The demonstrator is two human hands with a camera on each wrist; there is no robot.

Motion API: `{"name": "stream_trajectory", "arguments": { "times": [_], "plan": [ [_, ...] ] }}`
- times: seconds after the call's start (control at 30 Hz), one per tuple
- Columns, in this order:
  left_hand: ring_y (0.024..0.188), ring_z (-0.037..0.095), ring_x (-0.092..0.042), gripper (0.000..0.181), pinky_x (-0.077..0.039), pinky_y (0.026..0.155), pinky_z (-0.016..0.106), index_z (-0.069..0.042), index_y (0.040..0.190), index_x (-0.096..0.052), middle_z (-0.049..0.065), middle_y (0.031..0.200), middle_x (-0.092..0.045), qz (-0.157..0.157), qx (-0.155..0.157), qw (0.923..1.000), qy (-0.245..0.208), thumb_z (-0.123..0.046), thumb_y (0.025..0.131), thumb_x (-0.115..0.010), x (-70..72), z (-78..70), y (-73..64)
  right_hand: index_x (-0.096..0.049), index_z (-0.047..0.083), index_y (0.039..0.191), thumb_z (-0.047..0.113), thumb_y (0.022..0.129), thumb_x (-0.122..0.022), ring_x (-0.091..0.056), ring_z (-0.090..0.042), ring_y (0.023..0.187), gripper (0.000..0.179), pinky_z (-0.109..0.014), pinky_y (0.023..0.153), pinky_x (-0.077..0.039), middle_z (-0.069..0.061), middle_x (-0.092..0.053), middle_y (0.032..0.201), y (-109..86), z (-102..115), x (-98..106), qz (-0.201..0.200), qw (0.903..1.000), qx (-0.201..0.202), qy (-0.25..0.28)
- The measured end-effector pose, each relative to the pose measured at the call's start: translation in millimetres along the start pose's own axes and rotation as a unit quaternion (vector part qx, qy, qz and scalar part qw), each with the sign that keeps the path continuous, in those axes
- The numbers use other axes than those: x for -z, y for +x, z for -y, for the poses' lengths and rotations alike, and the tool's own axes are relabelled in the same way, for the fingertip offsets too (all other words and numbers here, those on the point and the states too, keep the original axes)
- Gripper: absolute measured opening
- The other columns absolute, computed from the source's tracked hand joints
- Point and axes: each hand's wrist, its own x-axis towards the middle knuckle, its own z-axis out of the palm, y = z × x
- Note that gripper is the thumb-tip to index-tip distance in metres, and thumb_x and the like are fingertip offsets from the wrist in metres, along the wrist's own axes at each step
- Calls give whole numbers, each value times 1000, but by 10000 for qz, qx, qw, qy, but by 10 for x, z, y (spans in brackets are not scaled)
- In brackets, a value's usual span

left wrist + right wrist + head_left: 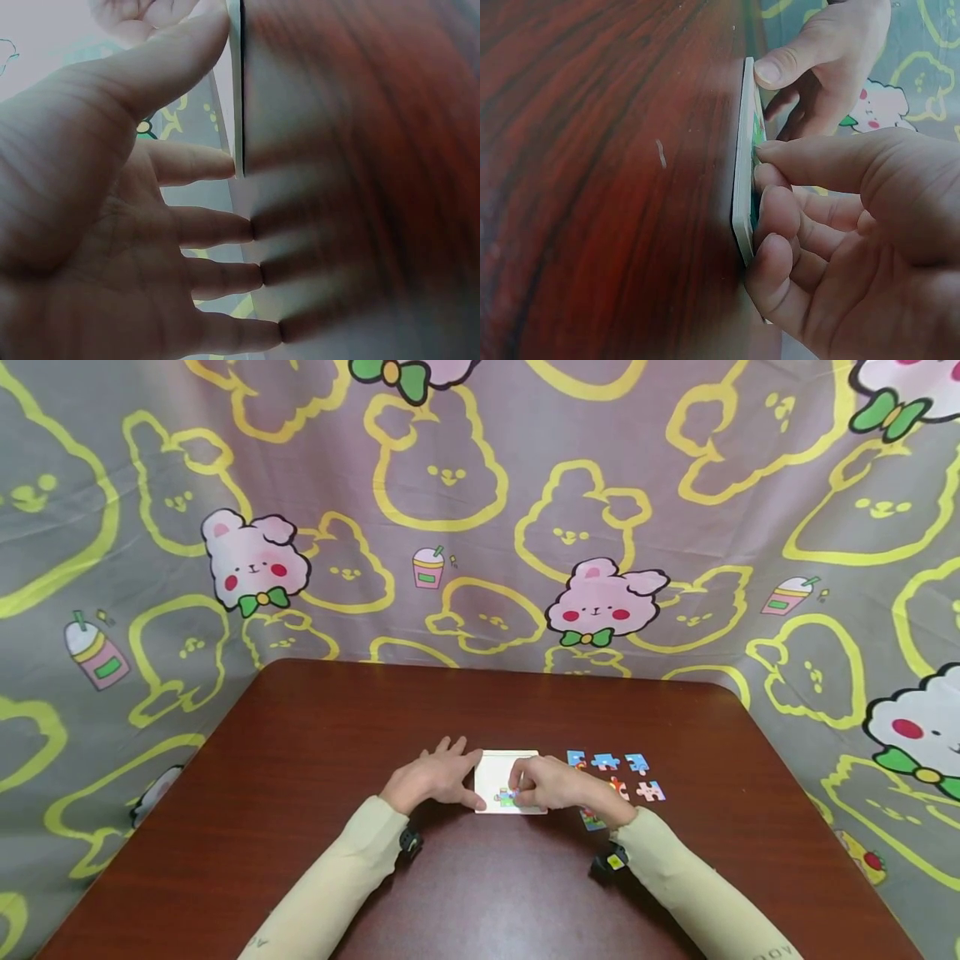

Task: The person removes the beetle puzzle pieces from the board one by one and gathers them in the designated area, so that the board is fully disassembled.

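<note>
A white puzzle board (495,770) lies flat on the table before me. My left hand (437,777) steadies its left side, thumb at the near corner and index finger at the far one. In the left wrist view the other fingers (225,277) are straight and spread, their tips on the tabletop. Over the board's near right part, my right hand (553,783) has its fingers curled and pinches a colourful jigsaw piece (513,795) at the board's surface. Green pieces (503,800) show beside its fingertips; the hand hides how they join.
Several loose jigsaw pieces (604,762) lie right of the board, some partly behind the right hand and wrist. The brown table (360,718) ends at a patterned curtain (480,543). Each wrist bears a small black camera (609,863).
</note>
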Motion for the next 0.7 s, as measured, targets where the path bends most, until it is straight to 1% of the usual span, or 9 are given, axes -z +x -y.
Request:
{"name": "stream_trajectory", "arguments": {
  "times": [0.17, 0.4, 0.6, 0.7],
  "plan": [
    [151, 42, -11, 91, -22, 115, 64, -19, 155, -31, 19, 163, -17, 20, 2, 10000, -17, -56, 83, -71, 1, 1, 8, -59, 9, 96, 9, 89, -70, -52, -8, 46, 13, -23, 49, -45, 4, -66, 68, -1, -9, 10, 34, 10000, 1, 71],
    [151, 43, -12, 91, -22, 115, 65, -18, 155, -31, 19, 163, -18, 13, -1, 10000, -26, -56, 83, -71, 5, -2, 7, -56, 10, 96, 8, 88, -71, -49, -4, 50, 17, -20, 51, -42, 6, -58, 65, -13, -34, 10, -5, 9994, 327, -102],
    [151, 43, -12, 91, -22, 115, 65, -18, 155, -31, 19, 163, -18, -11, -23, 10000, -29, -56, 83, -71, 5, -4, 1, -56, 11, 95, 9, 87, -72, -50, -4, 62, 18, -21, 58, -42, 5, -59, 72, -13, -41, 25, -52, 9987, 449, -241],
    [151, 44, -12, 91, -22, 114, 66, -17, 155, -31, 20, 163, -18, -28, -45, 10000, -41, -55, 83, -71, 9, -2, 0, -57, 11, 94, 8, 86, -72, -51, -3, 63, 17, -21, 58, -43, 5, -60, 73, -6, -46, 39, -73, 9984, 502, -265]
  ]
}}
